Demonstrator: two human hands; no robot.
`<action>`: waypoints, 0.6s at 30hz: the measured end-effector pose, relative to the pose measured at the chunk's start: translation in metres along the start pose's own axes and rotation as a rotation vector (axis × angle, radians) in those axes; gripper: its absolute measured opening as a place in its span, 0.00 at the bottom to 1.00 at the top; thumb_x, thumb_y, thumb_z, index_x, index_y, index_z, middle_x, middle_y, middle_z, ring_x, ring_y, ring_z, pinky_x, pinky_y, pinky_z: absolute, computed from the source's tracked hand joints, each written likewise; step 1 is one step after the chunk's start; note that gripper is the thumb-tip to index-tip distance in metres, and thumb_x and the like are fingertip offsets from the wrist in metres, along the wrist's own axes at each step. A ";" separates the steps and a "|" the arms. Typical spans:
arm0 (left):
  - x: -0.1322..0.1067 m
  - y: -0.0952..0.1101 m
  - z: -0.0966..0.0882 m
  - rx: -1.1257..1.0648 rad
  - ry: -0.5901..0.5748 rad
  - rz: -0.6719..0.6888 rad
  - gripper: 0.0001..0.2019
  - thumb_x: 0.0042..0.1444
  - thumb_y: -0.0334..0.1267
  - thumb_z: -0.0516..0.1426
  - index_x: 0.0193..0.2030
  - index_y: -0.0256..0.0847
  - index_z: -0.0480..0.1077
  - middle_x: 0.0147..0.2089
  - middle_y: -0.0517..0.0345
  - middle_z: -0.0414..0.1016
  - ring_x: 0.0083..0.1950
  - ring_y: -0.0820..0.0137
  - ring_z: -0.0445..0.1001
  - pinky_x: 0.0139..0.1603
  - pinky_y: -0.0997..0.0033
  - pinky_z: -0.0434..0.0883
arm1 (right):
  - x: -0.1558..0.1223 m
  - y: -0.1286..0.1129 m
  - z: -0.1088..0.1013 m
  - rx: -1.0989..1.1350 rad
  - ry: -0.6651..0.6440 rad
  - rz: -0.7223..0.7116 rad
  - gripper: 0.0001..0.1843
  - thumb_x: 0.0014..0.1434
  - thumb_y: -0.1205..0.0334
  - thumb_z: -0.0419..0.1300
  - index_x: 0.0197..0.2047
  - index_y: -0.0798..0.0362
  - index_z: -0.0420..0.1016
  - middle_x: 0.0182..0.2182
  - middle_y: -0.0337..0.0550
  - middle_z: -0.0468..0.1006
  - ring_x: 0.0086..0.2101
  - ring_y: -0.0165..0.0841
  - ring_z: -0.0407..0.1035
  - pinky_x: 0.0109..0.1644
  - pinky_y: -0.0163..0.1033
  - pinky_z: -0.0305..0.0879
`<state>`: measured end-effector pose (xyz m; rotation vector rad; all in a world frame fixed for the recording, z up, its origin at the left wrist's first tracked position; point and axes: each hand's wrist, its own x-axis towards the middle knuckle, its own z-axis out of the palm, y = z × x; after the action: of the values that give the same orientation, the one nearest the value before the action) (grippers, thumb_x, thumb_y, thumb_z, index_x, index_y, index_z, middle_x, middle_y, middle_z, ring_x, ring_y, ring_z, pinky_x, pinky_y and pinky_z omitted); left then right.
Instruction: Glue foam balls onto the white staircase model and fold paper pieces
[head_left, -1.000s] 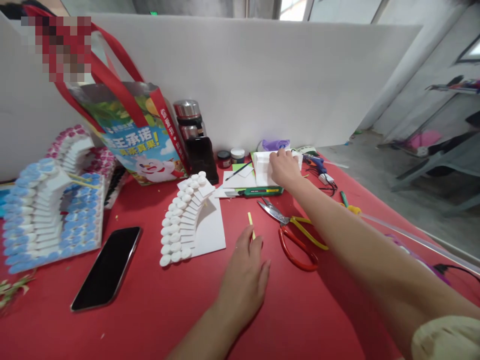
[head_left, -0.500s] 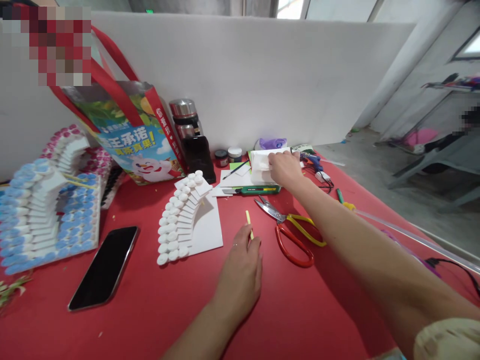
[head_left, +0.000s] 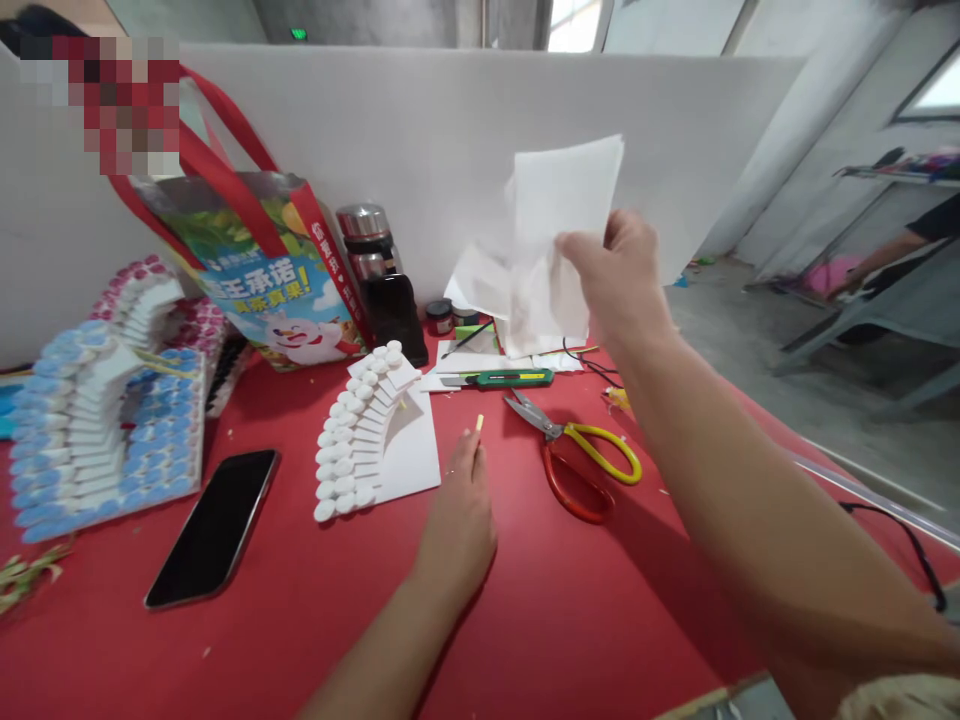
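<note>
- Since the last frame, your right hand (head_left: 622,280) has lifted white sheets (head_left: 566,195) up off the pile at the back; your left hand (head_left: 461,520) has shifted slightly left with the yellow strip (head_left: 480,424).
- Right fingers: clamped on the sheets' right edge. Sheets are upright in front of the white board (head_left: 360,150), some splaying left.
- Left fingers: together on the strip, tip poking out past them, low over the red surface (head_left: 300,620).
- In the way: scissors (head_left: 551,432) lie between your hands, handles spread. The green cutter (head_left: 514,378) lies just beyond their blades, in front of the pile.
- The splayed sheets block your view behind them; only the dark jar (head_left: 439,317) shows beside them. Your right forearm hides part of the right side.
- Left of your left hand: white stepped model (head_left: 356,430) on its base, near but apart. Farther left: flat phone (head_left: 214,530), blue-and-white model (head_left: 75,430).
- Back left: printed bag (head_left: 277,270), steel flask (head_left: 367,235), second phone (head_left: 394,315) standing against it.
</note>
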<state>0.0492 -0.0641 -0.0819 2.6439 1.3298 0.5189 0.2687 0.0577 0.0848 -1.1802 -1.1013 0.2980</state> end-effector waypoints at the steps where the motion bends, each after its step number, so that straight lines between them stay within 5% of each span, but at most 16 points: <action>1: 0.001 -0.001 -0.001 0.003 0.010 -0.002 0.31 0.56 0.17 0.45 0.67 0.17 0.63 0.75 0.24 0.57 0.79 0.48 0.52 0.77 0.48 0.60 | -0.008 -0.004 -0.003 0.140 -0.030 0.089 0.06 0.56 0.70 0.60 0.35 0.49 0.71 0.33 0.40 0.76 0.37 0.37 0.74 0.44 0.45 0.73; 7: 0.005 0.001 -0.007 -0.220 0.167 -0.027 0.30 0.60 0.20 0.46 0.69 0.29 0.65 0.73 0.33 0.63 0.80 0.54 0.52 0.78 0.48 0.56 | -0.058 0.000 -0.031 0.578 -0.104 0.605 0.07 0.52 0.71 0.63 0.36 0.54 0.77 0.29 0.45 0.79 0.35 0.41 0.78 0.42 0.47 0.78; 11: 0.006 0.005 -0.021 -0.537 0.291 -0.178 0.22 0.72 0.36 0.48 0.69 0.41 0.67 0.74 0.43 0.63 0.77 0.57 0.58 0.77 0.47 0.57 | -0.068 0.014 -0.044 0.683 -0.194 0.881 0.10 0.54 0.66 0.63 0.41 0.55 0.77 0.28 0.45 0.80 0.31 0.41 0.76 0.41 0.49 0.78; 16: 0.025 0.016 -0.059 -1.528 0.184 -0.479 0.26 0.69 0.58 0.53 0.63 0.42 0.72 0.70 0.43 0.71 0.71 0.52 0.69 0.71 0.49 0.67 | -0.086 0.014 -0.036 0.587 -0.264 0.936 0.10 0.51 0.67 0.66 0.39 0.54 0.76 0.28 0.44 0.80 0.30 0.38 0.74 0.39 0.46 0.75; 18: 0.035 0.021 -0.072 -1.675 0.100 -0.518 0.29 0.65 0.60 0.57 0.62 0.40 0.74 0.68 0.41 0.73 0.70 0.51 0.70 0.70 0.51 0.68 | -0.101 0.011 -0.028 0.548 -0.349 0.879 0.11 0.50 0.66 0.67 0.39 0.54 0.75 0.29 0.43 0.80 0.30 0.37 0.74 0.38 0.44 0.73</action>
<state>0.0582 -0.0516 -0.0006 0.8942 0.7944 1.0150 0.2460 -0.0245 0.0225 -1.0625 -0.6492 1.4331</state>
